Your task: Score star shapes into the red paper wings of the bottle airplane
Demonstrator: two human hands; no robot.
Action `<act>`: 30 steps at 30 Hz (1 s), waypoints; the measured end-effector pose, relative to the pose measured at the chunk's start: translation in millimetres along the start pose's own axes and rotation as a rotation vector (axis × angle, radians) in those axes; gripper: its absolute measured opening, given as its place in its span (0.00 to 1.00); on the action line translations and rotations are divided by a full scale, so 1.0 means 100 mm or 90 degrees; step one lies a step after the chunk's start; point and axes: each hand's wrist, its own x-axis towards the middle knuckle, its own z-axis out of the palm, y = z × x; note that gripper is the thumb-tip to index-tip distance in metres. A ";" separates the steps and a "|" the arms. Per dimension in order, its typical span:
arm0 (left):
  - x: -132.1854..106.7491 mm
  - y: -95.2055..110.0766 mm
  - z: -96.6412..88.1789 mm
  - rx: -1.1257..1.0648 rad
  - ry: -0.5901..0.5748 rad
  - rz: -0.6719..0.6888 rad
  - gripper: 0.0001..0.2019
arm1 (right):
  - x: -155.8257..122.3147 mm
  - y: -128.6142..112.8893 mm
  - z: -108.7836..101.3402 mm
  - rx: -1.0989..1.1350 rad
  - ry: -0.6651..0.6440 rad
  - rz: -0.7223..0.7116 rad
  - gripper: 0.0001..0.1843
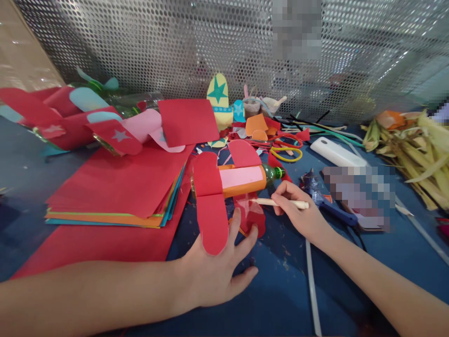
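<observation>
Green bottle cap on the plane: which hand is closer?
Right. The right hand, holding a pale stick, sits just beside the green bottle cap; the left hand lies farther off, by the red wing.

No word, number, brand or label can be read anywhere on the blue bench (280,299); the only signs are a teal star (217,92) on a yellow arched paper cut-out (220,119) and a pale star (120,135) on a red paper wing (131,145).

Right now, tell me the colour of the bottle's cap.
Green; the cap shows best in the head view.
</observation>
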 end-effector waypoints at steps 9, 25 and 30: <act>-0.01 0.00 0.00 -0.005 0.000 -0.010 0.28 | 0.00 -0.02 0.01 0.000 -0.013 0.014 0.11; -0.01 0.01 0.00 0.013 0.010 -0.007 0.27 | 0.00 -0.04 -0.01 0.086 0.016 0.017 0.15; -0.01 0.00 0.00 0.009 0.018 0.006 0.26 | -0.01 -0.05 0.00 0.073 -0.010 0.014 0.11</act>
